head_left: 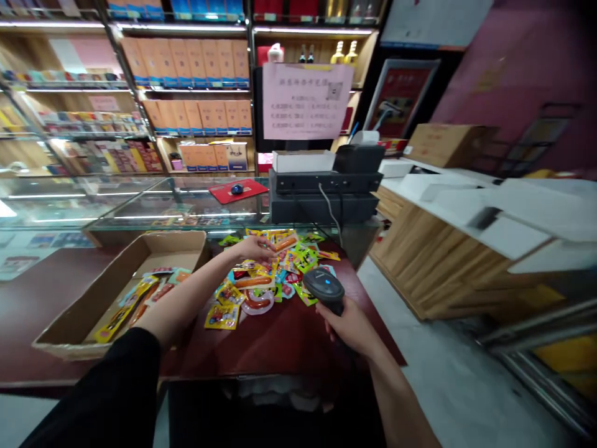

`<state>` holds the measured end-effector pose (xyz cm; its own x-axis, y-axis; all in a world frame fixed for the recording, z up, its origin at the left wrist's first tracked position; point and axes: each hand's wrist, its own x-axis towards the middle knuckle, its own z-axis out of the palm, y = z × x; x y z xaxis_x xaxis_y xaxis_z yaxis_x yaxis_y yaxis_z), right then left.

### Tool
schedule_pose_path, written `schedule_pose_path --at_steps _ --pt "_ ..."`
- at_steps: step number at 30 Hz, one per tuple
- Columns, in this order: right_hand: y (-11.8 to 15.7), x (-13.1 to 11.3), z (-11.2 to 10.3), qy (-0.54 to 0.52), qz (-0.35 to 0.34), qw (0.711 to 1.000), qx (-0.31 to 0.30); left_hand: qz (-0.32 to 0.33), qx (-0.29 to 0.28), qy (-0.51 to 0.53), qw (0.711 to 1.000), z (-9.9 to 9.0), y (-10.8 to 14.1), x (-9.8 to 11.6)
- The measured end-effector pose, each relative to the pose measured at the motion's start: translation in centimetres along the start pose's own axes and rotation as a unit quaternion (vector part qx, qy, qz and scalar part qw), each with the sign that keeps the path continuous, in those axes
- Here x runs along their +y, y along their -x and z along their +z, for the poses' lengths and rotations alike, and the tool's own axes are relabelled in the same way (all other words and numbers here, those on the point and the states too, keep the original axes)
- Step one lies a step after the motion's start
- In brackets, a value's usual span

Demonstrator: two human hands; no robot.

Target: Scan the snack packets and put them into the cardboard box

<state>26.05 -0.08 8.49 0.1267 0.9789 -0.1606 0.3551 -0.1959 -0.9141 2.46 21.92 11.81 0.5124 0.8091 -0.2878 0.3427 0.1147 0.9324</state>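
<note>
My right hand (347,323) is wrapped round the handle of a dark barcode scanner (324,287), whose head shows a small blue light. My left hand (257,247) reaches over a heap of colourful snack packets (284,274) on the dark red table (280,336). Its fingers are bent together at a packaged sausage (286,243); whether they grip it is too small to tell. Nearer to me in the heap lie another sausage pack (254,282), a curled sausage in clear wrap (257,302) and a yellow packet (222,316).
An open cardboard box (68,311) with several packets stands to the left, under my left forearm. Behind the heap are a glass counter (135,202), a mouse (237,188) on a red mat and a black cash register (324,205). A wooden cabinet (420,255) stands right.
</note>
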Motion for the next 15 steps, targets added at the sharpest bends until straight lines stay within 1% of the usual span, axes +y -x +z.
schedule_pose_path --at_steps 2,4,5,6,8,9,11,13,15 --pt "0.5 0.8 -0.9 -0.003 0.001 1.0 0.015 0.012 -0.013 -0.042 0.999 2.7 -2.2 0.5" --pt "1.0 1.6 -1.7 -0.002 0.003 1.0 0.027 0.031 0.01 -0.128 0.991 5.2 -4.0 0.8" --pt "1.2 2.0 -2.1 -0.001 0.004 0.999 0.034 0.047 0.035 -0.187 0.981 6.3 -4.7 0.9" --pt "1.4 2.3 -2.4 0.0 0.006 0.999 0.042 0.066 0.063 -0.249 0.964 7.4 -5.3 1.0" --pt "1.9 2.8 -3.0 0.0 0.01 0.998 0.058 0.098 0.111 -0.356 0.923 9.0 -6.1 1.1" --pt "2.1 3.0 -3.3 -0.001 0.01 0.998 0.063 0.105 0.125 -0.39 0.906 9.7 -6.4 1.1" --pt "2.4 3.2 -3.7 -0.002 0.012 0.998 0.069 0.098 0.137 -0.421 0.891 10.6 -6.8 0.9" --pt "2.6 3.3 -3.9 -0.003 0.013 0.997 0.076 0.082 0.139 -0.426 0.89 10.9 -7.2 0.7" --pt "2.7 3.4 -4.0 -0.007 0.017 0.997 0.078 0.064 0.134 -0.418 0.896 10.8 -7.5 0.3"
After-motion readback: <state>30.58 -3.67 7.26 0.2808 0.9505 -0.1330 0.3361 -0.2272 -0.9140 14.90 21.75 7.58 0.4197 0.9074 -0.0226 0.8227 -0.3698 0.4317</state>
